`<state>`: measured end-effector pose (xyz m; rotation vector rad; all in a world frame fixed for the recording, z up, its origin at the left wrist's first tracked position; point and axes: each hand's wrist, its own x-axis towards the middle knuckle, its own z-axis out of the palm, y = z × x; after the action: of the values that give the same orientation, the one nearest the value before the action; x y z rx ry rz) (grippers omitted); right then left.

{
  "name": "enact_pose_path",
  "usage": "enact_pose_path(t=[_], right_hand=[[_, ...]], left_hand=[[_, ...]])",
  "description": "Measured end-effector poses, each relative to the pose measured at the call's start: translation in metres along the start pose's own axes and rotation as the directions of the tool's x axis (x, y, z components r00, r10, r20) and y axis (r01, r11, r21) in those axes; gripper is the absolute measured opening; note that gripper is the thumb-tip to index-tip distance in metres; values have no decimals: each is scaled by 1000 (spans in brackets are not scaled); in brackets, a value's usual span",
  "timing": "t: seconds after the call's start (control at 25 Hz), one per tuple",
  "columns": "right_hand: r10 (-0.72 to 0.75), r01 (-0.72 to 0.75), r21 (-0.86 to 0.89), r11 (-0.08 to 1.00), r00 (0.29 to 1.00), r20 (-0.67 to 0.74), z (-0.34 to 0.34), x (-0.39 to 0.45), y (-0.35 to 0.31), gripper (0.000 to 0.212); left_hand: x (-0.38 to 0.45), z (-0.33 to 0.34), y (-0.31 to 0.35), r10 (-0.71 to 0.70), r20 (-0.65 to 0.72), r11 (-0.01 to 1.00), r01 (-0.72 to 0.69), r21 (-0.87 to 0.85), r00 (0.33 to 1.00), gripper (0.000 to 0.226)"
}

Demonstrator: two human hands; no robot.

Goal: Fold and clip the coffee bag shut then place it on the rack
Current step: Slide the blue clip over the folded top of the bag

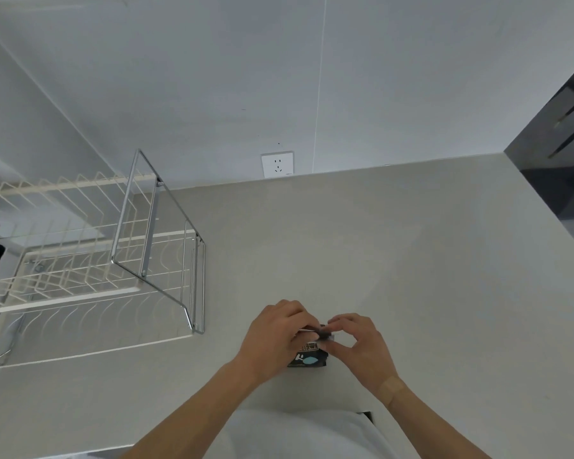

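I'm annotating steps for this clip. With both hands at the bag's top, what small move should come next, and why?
Probably seat the clip fully over the folded top. Both the left hand and right hand pinch there, and the coffee bag is on the counter, not the rack.

Desk (395,260) looked matt, smooth, pale grey stone-like. Rack (159,246) was shiny chrome metal frame with cream coated wire shelves. Coffee bag (307,357) was dark printed packaging, slightly glossy; wall socket (277,164) smooth white plastic.
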<state>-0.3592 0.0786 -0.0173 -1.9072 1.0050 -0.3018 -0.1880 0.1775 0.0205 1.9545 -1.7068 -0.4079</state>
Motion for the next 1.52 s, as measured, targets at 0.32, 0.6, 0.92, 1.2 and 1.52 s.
enact_pose_path(t=[0.32,0.6,0.92,1.2,1.52], right_hand=[[-279,289,-208,935,957,76,9,13,-50,18],[-424,478,-420,771,878,221,36,21,-73,13],[-332,373,-277,885,925,185,34,22,-71,4],[-247,284,-164,945,945,214,31,24,-70,5],[-197,242,-146,959,942,271,26,24,-66,12]], left_hand=[[-62,-11,-43,-384,-83,870,330,-365,920,33],[-60,-4,-39,-509,-99,753,387,-532,855,25],[-58,0,-42,-551,-102,709,401,-580,828,23],[-59,7,-44,-546,-87,650,356,-671,833,20],[-71,21,-44,-600,-73,611,398,-684,796,23]])
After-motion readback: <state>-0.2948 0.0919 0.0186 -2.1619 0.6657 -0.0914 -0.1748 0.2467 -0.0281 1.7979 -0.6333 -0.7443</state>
